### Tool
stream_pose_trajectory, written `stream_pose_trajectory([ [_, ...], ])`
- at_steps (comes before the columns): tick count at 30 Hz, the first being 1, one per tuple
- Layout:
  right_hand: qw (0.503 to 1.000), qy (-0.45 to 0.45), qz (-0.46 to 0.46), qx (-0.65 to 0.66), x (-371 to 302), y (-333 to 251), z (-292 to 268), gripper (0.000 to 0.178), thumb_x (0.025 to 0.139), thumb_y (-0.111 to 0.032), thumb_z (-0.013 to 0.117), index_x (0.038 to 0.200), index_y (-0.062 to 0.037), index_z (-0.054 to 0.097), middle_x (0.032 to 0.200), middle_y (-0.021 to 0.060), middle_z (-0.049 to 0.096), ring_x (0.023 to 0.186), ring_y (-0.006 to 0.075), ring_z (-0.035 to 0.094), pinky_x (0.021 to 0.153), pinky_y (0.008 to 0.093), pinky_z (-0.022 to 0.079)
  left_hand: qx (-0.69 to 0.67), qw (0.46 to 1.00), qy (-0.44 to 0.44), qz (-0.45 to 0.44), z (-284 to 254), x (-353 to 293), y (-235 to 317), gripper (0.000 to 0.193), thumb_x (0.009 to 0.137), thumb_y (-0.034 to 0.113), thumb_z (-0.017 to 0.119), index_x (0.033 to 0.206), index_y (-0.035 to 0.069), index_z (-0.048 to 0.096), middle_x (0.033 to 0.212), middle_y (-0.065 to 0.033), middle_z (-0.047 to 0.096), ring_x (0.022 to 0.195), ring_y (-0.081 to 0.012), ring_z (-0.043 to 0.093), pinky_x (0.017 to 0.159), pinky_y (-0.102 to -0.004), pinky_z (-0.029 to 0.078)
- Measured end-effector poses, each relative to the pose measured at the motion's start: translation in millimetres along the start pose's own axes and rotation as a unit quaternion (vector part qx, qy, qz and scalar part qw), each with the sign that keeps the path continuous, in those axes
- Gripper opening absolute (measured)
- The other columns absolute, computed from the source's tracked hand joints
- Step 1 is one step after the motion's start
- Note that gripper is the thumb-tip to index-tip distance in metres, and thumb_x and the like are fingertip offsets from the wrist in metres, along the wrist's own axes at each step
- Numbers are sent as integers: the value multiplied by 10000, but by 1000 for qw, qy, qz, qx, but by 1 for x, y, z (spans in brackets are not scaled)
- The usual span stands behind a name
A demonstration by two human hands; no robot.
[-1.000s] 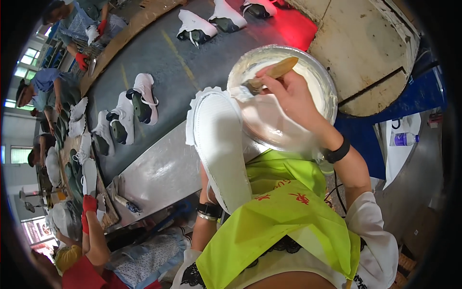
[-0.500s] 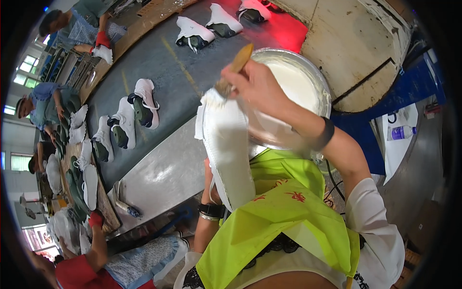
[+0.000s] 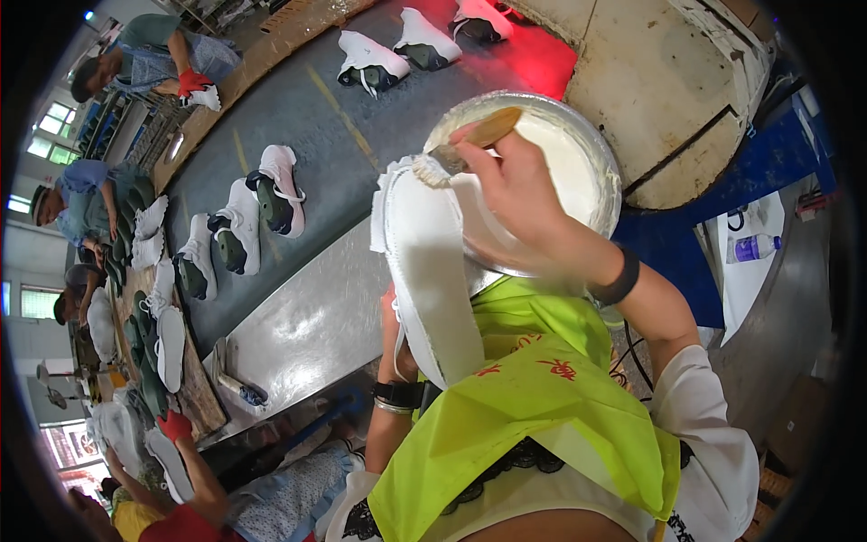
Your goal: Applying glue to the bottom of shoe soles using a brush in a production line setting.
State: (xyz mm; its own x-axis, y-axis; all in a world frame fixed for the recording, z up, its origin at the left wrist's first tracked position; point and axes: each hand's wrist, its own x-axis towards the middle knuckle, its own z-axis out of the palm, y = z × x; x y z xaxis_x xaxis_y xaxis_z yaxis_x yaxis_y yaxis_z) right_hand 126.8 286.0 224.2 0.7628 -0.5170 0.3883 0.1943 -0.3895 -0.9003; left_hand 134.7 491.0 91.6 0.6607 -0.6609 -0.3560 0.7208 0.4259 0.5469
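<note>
A white shoe upper (image 3: 424, 271), sole side up, is held by my left hand (image 3: 398, 339), whose fingers are mostly hidden behind it. My right hand (image 3: 519, 185) grips a brush (image 3: 492, 128) by its wooden handle. The bristles, coated with creamy paste, touch the toe end of the shoe's underside. Under and beyond my right hand stands a round metal bowl (image 3: 611, 172) of thick cream-white paste (image 3: 564, 149).
A dark conveyor belt (image 3: 316, 172) carries several white shoe uppers (image 3: 237, 226) on dark green lasts. A steel ledge (image 3: 298, 316) edges it, with a hammer-like tool (image 3: 237, 384). Co-workers (image 3: 153, 63) handle shoes at left. A bottle (image 3: 754, 247) lies at right.
My right hand and the brush have moved right across the shoe's toe end. Shoes on the belt have shifted slightly. The near co-worker at lower left now has a sole-shaped piece beside the gloved hand.
</note>
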Motion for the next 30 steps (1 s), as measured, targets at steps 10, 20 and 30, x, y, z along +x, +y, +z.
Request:
stream_pose_trajectory([
  [10, 992, -80, 67, -72, -11, -20, 6, 213, 916, -160, 568, 873, 48, 589, 773, 212, 638, 699, 364, 629, 622, 385, 476, 47, 997, 48, -43, 3, -5, -2, 387, 981, 302, 343, 1076, 16, 586, 896, -86, 662, 757, -197, 670, 682, -333, 570],
  [20, 951, -235, -131, -153, -26, -45, 2, 133, 901, -106, 555, 972, 6, 567, 883, 164, 631, 815, 332, 621, 728, 397, 481, 24, 989, 57, -131, 17, -28, 9, 462, 976, 395, 325, 1125, 42, 583, 951, -97, 673, 796, -215, 676, 709, -347, 565],
  [30, 952, -251, -55, -164, 2, -48, -8, 225, 917, -143, 535, 1034, 38, 599, 878, 157, 678, 801, 252, 660, 742, 326, 496, 127, 990, 50, -45, -2, -29, -2, 448, 997, 386, 315, 1129, 46, 576, 970, -97, 665, 807, -205, 674, 714, -338, 565],
])
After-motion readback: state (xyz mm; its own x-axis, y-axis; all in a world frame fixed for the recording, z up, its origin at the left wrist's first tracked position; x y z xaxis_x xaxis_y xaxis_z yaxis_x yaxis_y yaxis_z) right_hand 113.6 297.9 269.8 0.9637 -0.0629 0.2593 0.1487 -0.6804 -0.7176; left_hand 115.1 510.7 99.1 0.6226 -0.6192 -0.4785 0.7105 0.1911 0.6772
